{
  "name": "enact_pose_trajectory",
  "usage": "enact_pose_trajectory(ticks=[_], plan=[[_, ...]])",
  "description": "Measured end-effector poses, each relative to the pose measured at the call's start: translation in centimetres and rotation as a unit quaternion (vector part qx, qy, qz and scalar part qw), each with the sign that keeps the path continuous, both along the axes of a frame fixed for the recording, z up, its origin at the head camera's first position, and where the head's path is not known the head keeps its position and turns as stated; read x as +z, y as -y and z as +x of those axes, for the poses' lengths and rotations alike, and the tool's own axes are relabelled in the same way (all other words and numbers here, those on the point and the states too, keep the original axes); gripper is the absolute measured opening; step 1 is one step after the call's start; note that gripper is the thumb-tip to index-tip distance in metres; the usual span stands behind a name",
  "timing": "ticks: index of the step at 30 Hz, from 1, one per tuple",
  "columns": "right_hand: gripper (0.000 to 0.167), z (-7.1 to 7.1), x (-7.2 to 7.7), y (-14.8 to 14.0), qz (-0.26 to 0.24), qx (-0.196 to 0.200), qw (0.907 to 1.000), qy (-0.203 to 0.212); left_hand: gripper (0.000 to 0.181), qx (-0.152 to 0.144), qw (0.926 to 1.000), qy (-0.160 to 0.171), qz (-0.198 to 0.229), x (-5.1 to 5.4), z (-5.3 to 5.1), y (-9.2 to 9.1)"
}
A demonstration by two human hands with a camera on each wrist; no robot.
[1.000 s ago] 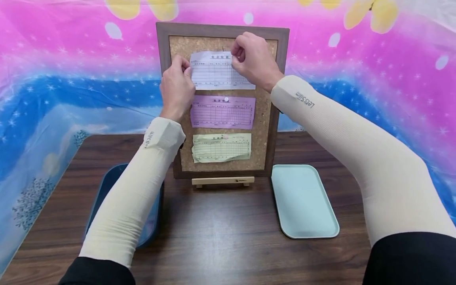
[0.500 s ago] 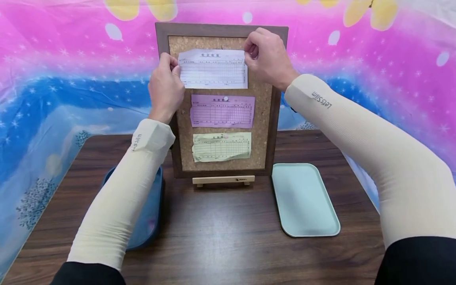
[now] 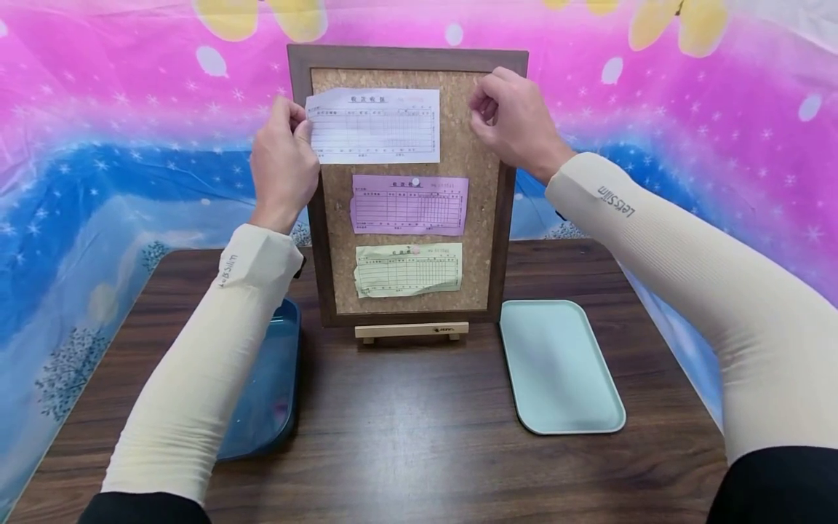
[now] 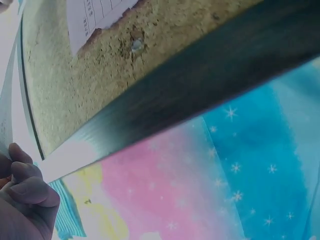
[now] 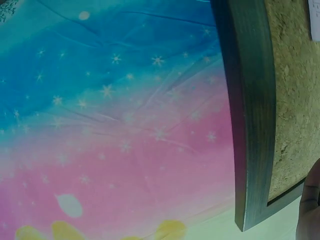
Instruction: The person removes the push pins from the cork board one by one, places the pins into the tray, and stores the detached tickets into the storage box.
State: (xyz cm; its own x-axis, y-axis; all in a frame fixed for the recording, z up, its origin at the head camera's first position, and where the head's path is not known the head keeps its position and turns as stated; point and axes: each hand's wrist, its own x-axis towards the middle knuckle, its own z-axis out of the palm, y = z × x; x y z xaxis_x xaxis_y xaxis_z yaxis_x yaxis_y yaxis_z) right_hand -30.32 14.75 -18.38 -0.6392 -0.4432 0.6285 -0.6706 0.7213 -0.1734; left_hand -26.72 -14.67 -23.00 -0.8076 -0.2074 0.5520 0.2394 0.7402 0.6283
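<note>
My left hand [image 3: 286, 164] pinches the left edge of a white receipt form [image 3: 374, 127] in front of the upper corkboard [image 3: 343, 306]. In the left wrist view, the curled fingers [image 4: 31, 187] are near the board's frame, with part of the paper beside them. My right hand [image 3: 520, 120] is at the board's upper right, apart from the white receipt, its fingers curled together; whether something small is between the fingertips is hidden. Below the white receipt, a purple receipt [image 3: 393, 207] hangs by a white pushpin [image 3: 415, 182]. Lower, a green receipt [image 3: 399, 276] hangs by a pink pushpin [image 3: 415, 249].
A small wooden easel [image 3: 393, 332] supports the brown-framed board on a dark wood table [image 3: 393, 437]. To the right lies a pale green tray [image 3: 563, 364]. On the left a blue tray [image 3: 262, 407] is partly behind my left forearm. A patterned cloth [image 3: 589, 94] hangs behind.
My left hand has moved left with the white receipt, which now overlaps the board's left frame. My right hand has moved right and come away from the paper.
</note>
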Motion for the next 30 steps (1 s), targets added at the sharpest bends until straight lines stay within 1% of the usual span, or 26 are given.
enact_pose_trajectory(ticks=[4,7,12,19,25,30], plan=[[0.004,0.1,-0.5,-0.7,-0.003,0.011,0.9999,-0.006,0.023,0.001,0.9999,-0.011,0.002,-0.4,0.5,0.8],[0.004,0.2,-0.8,-1.4,0.004,0.018,0.9997,-0.013,0.022,0.003,0.9996,-0.028,0.010,-0.9,1.0,1.4],[0.003,0.6,-1.2,-2.5,0.015,0.018,0.9997,-0.005,0.024,0.006,0.9987,-0.044,0.024,-1.5,1.7,2.8],[0.005,1.2,-1.9,-3.7,0.021,0.025,0.9995,-0.002,0.025,-0.005,0.9970,-0.076,0.010,-2.2,2.6,4.8],[0.005,1.7,-2.7,-4.4,0.024,0.029,0.9993,0.004,0.025,-0.015,0.9962,-0.086,0.000,-2.7,3.8,6.1],[0.008,2.4,-3.4,-4.9,0.025,0.034,0.9991,0.000,0.026,-0.021,0.9965,-0.079,-0.017,-2.8,5.2,7.0]])
